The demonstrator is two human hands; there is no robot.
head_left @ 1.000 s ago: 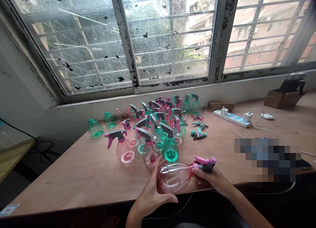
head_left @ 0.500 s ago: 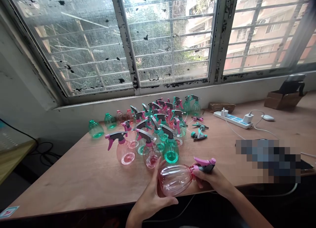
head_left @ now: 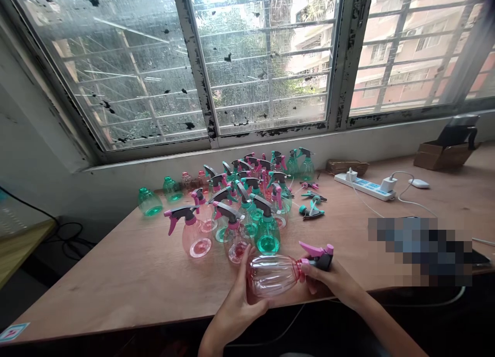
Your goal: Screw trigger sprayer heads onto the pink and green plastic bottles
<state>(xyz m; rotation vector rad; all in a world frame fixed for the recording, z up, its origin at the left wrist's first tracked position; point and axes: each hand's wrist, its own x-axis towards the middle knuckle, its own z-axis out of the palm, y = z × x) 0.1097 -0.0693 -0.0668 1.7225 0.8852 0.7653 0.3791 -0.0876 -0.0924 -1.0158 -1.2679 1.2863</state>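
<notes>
A clear pink spray bottle (head_left: pixel 273 275) lies on its side in the air near the table's front edge, its pink and black spray head (head_left: pixel 319 255) pointing right. My left hand (head_left: pixel 238 300) is wrapped round the bottle's base end. At the neck, my right hand (head_left: pixel 335 281) grips the collar of the spray head, some of its fingers hidden behind it. Just beyond stand a green spray bottle (head_left: pixel 267 234) and a pink spray bottle (head_left: pixel 236 241), both upright with heads fitted.
Several more pink and green spray bottles crowd behind. Loose spray heads (head_left: pixel 311 211) lie to their right. Headless green bottles (head_left: pixel 150 202) stand back left. A white power strip (head_left: pixel 365 187), a cardboard box (head_left: pixel 441 156) and a blurred-out item (head_left: pixel 421 251) are on the right.
The held bottle has shifted slightly left and up and turned a little nearer to level. Both hands keep their hold on it.
</notes>
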